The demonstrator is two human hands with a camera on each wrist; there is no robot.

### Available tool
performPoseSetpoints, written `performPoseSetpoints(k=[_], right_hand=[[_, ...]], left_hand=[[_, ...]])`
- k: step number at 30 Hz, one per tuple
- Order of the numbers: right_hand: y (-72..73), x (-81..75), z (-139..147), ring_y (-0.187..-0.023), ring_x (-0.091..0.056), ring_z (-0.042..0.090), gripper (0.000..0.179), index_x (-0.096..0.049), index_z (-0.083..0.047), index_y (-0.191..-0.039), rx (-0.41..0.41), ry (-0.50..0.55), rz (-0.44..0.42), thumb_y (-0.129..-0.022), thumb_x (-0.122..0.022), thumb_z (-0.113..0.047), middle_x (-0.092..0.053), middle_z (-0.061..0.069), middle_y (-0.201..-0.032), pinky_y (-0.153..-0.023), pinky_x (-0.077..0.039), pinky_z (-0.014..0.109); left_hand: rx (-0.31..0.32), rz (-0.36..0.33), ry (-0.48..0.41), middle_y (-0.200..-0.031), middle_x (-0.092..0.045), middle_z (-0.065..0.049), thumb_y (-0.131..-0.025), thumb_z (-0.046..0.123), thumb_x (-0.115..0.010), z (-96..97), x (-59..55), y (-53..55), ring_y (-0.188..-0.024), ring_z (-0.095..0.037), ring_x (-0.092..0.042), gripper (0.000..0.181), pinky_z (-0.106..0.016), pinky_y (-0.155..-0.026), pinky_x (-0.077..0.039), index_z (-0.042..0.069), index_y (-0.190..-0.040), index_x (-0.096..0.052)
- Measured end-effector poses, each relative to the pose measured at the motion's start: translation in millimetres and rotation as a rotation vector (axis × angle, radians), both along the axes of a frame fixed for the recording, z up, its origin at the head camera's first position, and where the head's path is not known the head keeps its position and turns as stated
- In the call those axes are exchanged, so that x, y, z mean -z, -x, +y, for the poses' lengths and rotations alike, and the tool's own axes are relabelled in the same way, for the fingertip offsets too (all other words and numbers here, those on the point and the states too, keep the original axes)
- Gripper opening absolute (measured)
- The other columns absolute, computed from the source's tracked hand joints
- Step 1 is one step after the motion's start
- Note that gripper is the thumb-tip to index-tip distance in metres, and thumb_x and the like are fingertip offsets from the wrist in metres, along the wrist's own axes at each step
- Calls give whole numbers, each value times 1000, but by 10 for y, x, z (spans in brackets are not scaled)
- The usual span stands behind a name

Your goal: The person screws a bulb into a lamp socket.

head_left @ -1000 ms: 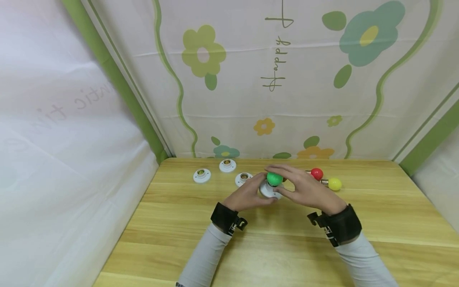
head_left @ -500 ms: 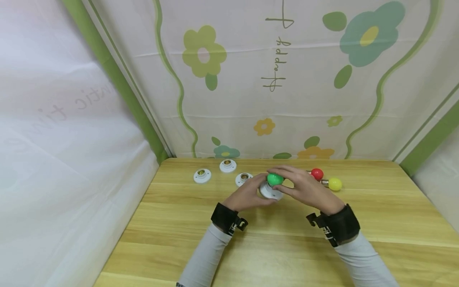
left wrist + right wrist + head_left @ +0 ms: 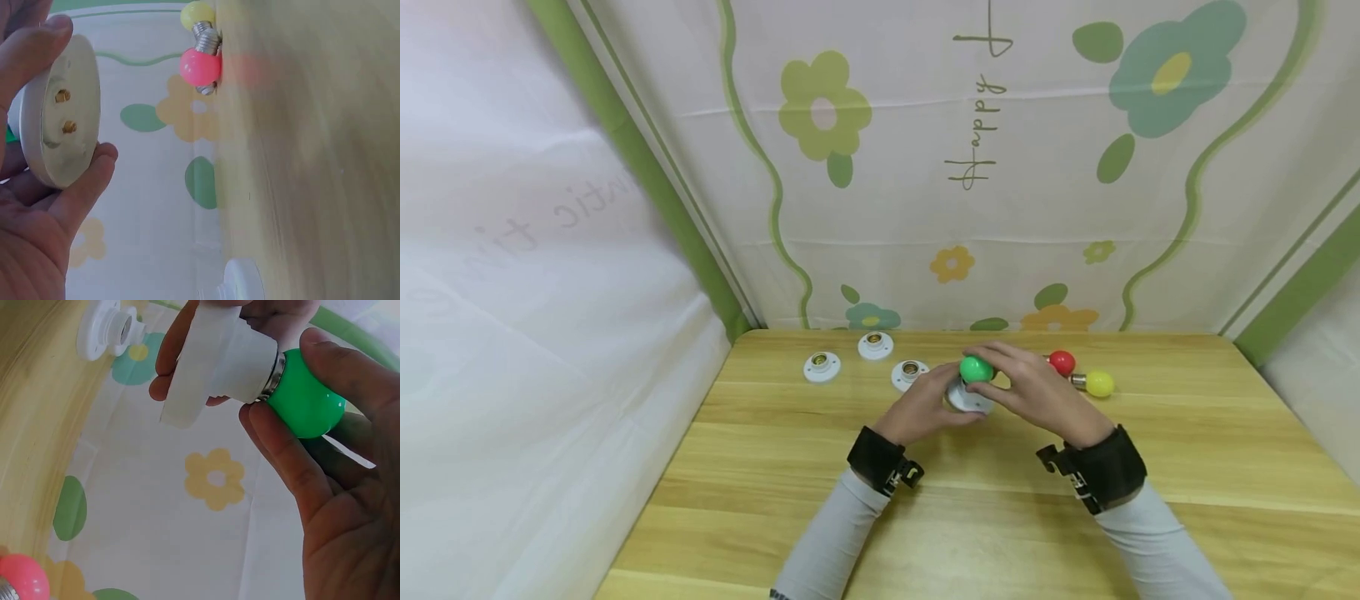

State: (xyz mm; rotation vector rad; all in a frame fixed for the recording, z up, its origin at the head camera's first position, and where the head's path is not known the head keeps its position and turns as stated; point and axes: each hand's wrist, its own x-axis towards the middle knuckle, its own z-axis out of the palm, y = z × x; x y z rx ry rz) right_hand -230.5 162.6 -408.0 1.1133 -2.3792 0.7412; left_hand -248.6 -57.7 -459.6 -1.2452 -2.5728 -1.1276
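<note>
My left hand [image 3: 919,408] grips a round white lamp socket [image 3: 968,400] by its rim, held up off the table. In the left wrist view the underside of this socket [image 3: 72,112] shows two brass screws, between the thumb and fingers. A green light bulb [image 3: 976,369] sits in the socket's mouth, in the grip of my right hand [image 3: 1041,392]. Seen from the right wrist, thumb and fingers are round the green bulb [image 3: 306,394]; a thin ring of its metal cap shows at the socket's edge, the rest of the cap hidden inside.
Three more white sockets [image 3: 822,367] [image 3: 876,345] [image 3: 910,375] stand on the wooden table [image 3: 970,533] to the left. Right of my hands lie a red bulb [image 3: 1062,362] and a yellow bulb [image 3: 1099,384]. A patterned cloth [image 3: 880,200] hangs behind the table's far edge.
My right hand's fingers and thumb have shifted slightly around the green bulb. Both hands have moved very little, and the socket remains in my left hand.
</note>
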Motion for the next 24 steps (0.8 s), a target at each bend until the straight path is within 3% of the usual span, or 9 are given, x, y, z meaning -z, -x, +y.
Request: performPoseSetpoints(k=[13, 24], right_hand=[[45, 52, -24, -111, -76, 34, 49, -69, 0, -134, 59, 4, 15, -91, -86, -16, -72, 20, -132, -83, -66, 44], [50, 67, -40, -106, -77, 35, 53, -70, 0, -131, 65, 50, 95, -84, -91, -11, -72, 21, -129, -81, -67, 44]], left_hand=[[-83, 21, -39, -149, -63, -3, -94, 34, -84, 66, 24, -56, -131, -14, -65, 78, -20, -105, -55, 17, -159, -46], [-128, -22, -37, -151, -57, -7, -93, 37, -84, 54, -3, -60, -135, -19, -59, 84, -26, -109, -54, 15, -161, -41]])
